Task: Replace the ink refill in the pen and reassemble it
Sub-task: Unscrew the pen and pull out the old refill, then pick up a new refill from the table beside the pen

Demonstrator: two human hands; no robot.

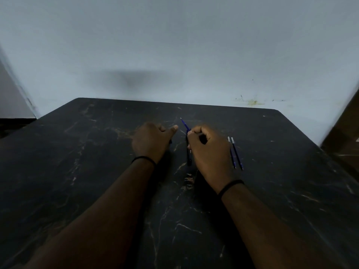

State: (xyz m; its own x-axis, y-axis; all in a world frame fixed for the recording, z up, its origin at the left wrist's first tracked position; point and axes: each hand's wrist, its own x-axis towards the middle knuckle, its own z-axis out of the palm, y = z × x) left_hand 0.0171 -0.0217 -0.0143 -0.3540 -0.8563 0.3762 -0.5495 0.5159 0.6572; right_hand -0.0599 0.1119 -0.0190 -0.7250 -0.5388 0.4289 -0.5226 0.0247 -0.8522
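Right hand (pixel 208 150), centre of the frame, just right of the middle: fingers curled, grasping a blue ink refill (pixel 184 124) whose thin tip juts up and to the left past the knuckles. The same hand also seems to hold a dark pen barrel (pixel 188 156) that runs down from under the fingers toward the lower edge of the hand; whether the barrel is gripped or lies on the table, I cannot tell.

Left hand (pixel 152 140), centre of the frame, just left of the middle: knuckles up, fingers curled under, thumb stretched out to the right. A small dark part shows at its lower right edge; what it is, and whether the hand holds it, cannot be made out.

Two spare refills (pixel 235 153), right of the right hand: side by side, nearly touching, lying flat, pale ends pointing to the upper part of the frame.

Table (pixel 97 171), lower two thirds of the frame: black, with pale veins.

Black bands (pixel 143 158), one on each wrist.

Wall (pixel 174 45), upper half: pale, plain.
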